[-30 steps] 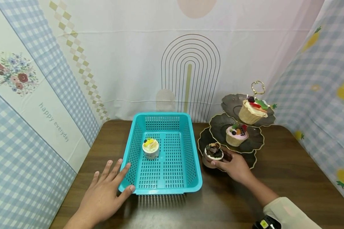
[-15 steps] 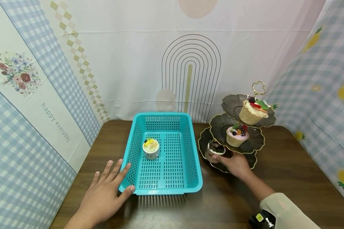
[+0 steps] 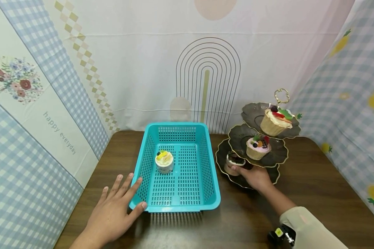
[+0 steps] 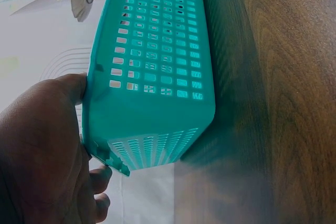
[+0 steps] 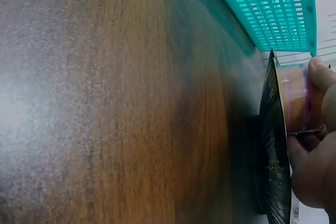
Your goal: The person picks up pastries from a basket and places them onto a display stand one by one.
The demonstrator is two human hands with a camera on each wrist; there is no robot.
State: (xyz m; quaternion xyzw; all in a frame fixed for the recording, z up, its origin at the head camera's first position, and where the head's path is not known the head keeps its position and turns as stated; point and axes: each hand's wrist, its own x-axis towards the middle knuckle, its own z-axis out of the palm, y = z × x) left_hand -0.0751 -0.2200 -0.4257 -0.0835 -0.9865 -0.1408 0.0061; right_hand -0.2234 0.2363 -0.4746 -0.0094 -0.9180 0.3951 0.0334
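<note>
My right hand (image 3: 258, 179) grips a chocolate-topped cupcake (image 3: 233, 168) by its side, thumb at the front. In the right wrist view, the base of the cupcake's brownish cup (image 5: 295, 98) is at the surface of the dark bottom plate (image 5: 274, 145) of a three-tier stand. The stand's middle plate (image 3: 237, 133) overhangs it. My left hand (image 3: 112, 211) lies with spread fingers at the left front corner of a turquoise basket (image 3: 174, 208), touching its rim. A cream cupcake with yellow fruit (image 3: 164, 162) stands upright inside the basket.
A pink-cream cupcake (image 3: 258, 148) sits on the middle plate, and a larger fruit-topped cupcake (image 3: 275, 121) on the top plate (image 3: 252, 114). A gold ring handle (image 3: 281, 95) rises above. Patterned cloths hang behind and beside the brown wooden table (image 3: 314, 180).
My right hand has moved the chocolate cupcake back and slightly right, from the front left edge of the bottom plate further onto it. The left hand and basket have stayed put.
</note>
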